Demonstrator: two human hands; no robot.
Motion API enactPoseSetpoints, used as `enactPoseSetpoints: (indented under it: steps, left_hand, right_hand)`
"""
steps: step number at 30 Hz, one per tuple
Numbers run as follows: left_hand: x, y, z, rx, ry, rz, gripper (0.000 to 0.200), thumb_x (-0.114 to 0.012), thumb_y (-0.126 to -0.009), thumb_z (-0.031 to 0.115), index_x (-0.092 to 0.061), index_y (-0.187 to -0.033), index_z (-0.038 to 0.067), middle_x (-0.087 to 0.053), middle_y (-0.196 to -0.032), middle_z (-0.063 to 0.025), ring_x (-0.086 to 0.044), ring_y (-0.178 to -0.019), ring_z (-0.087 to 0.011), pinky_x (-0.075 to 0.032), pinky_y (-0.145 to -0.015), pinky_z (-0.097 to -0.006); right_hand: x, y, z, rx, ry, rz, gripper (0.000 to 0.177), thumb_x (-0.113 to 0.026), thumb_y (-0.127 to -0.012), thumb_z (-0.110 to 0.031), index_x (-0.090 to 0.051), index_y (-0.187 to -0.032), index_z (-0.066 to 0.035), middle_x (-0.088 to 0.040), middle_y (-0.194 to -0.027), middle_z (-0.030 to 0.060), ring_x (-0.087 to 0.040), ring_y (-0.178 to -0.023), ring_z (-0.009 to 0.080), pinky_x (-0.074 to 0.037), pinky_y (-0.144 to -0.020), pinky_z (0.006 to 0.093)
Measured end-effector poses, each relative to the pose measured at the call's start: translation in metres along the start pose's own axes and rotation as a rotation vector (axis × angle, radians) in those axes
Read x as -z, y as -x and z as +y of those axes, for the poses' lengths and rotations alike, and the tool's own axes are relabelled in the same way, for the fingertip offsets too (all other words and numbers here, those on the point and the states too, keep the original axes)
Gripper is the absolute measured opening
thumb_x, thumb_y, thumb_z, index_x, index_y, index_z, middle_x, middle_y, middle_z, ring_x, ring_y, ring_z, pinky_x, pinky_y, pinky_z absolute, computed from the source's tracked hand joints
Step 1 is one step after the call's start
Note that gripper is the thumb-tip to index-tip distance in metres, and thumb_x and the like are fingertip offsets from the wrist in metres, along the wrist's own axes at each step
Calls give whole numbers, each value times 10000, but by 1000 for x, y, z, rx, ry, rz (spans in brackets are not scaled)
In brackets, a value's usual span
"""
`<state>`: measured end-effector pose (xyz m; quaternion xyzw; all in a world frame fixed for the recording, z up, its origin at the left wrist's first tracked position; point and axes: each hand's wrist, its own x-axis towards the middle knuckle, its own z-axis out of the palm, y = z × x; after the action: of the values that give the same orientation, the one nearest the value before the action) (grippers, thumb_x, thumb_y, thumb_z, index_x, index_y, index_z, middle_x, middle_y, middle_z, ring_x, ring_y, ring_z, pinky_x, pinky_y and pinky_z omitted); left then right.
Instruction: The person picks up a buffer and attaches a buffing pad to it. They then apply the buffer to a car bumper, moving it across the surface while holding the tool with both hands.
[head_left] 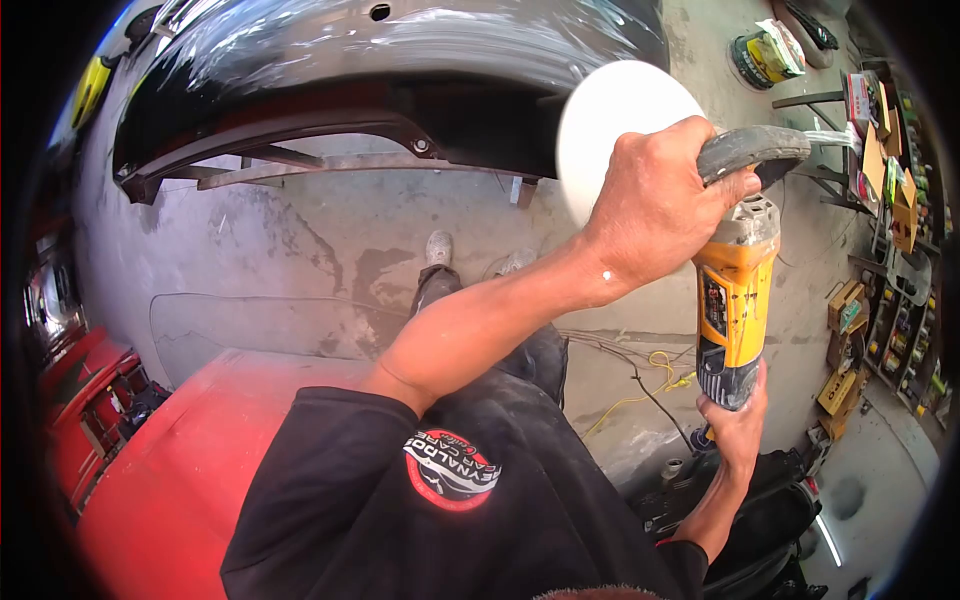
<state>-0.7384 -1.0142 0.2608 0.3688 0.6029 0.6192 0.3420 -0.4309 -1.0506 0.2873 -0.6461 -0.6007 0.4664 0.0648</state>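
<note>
A yellow and black polisher with a round white pad is held in both of my hands. My left hand wraps round the black loop handle near its head, the arm crossing in front of my body. Lower down, my right hand is closed round the dark rear end of the polisher's body. The pad overlaps the right end of a glossy black car bumper. Whitish smears streak the bumper's upper surface. My left hand hides part of the pad.
Metal supports stand under the bumper. Behind me at left lies a red car panel. A yellow cord trails over the concrete floor. Cardboard boxes and shelves line the right side; a bucket stands at top right.
</note>
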Motion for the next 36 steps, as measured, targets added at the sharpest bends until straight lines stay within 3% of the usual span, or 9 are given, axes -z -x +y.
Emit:
enactPoseSetpoints:
  steps: [14, 17, 20, 23, 24, 26, 31, 34, 36]
  left_hand:
    - [98, 39, 66, -95, 27, 219, 298, -851, -885, 210, -706, -966, -37, -691, -802, -13, -559, -739, -58, -492, -652, -255]
    - [115, 45, 76, -238, 180, 360, 304, -852, -866, 216, -687, -885, -39, -678, -677, -93, -593, -626, -73, -491, -564, -308]
    - [180, 57, 81, -151, 72, 364, 260, -838, -895, 178, -708, -995, -23, -696, -815, -7, -577, -758, -55, -505, -678, -250]
    - [244, 69, 76, -108, 56, 453, 252, -810, -918, 125, -702, -1101, -10, -662, -799, 27, -519, -593, -27, -401, -520, -198]
    - [257, 68, 78, -141, -47, 511, 239, -732, -983, 151, -677, -1130, -29, -549, -608, 27, -378, -449, -34, -295, -428, -221]
    - [287, 67, 74, -187, -29, 507, 272, -726, -988, 163, -672, -1168, -34, -527, -597, 29, -359, -438, -36, -294, -426, -219]
    - [264, 73, 82, -155, -20, 448, 272, -753, -970, 166, -671, -1141, -27, -522, -631, 30, -346, -451, -27, -276, -423, -215]
    - [230, 73, 76, -129, -35, 334, 233, -775, -950, 142, -676, -1087, -19, -538, -684, 41, -367, -473, -22, -268, -428, -217]
    - [201, 72, 75, -106, -109, 260, 225, -815, -919, 155, -691, -1021, -2, -571, -725, 59, -448, -578, -26, -347, -502, -212]
  right_hand:
    - [-16, 36, -88, 214, 103, -69, 837, -753, -666, -16, -432, -1438, 10, -641, -1127, 58, -623, -993, 156, -493, -928, 308]
    - [-23, 46, -109, 253, 107, -133, 855, -753, -669, -10, -419, -1456, 9, -641, -1161, 71, -626, -1021, 161, -494, -946, 313]
    - [-75, 46, -127, 293, 5, -190, 864, -743, -687, 16, -401, -1479, 10, -637, -1272, 105, -634, -1149, 185, -487, -1010, 322]
    - [-128, 48, -150, 338, -34, -314, 889, -723, -708, 65, -365, -1519, -7, -621, -1304, 103, -611, -1193, 176, -468, -1043, 318]
    - [-142, 51, -159, 348, -13, -339, 900, -729, -723, 63, -353, -1537, -21, -628, -1323, 120, -613, -1219, 185, -465, -1052, 320]
    - [-161, 53, -171, 373, -9, -365, 911, -747, -726, 56, -353, -1543, -27, -630, -1339, 137, -614, -1237, 195, -464, -1058, 329]
    - [-154, 59, -143, 462, -31, -312, 936, -733, -735, 35, -319, -1566, -86, -697, -1225, 233, -694, -1164, 370, -520, -989, 388]
    - [-137, 70, -119, 283, -142, -292, 907, -754, -709, 64, -368, -1526, -5, -633, -1332, 115, -605, -1247, 182, -456, -1068, 330]
    - [-131, 76, -91, 255, -229, -230, 870, -748, -697, 71, -399, -1490, -1, -633, -1306, 99, -602, -1235, 170, -457, -1061, 323]
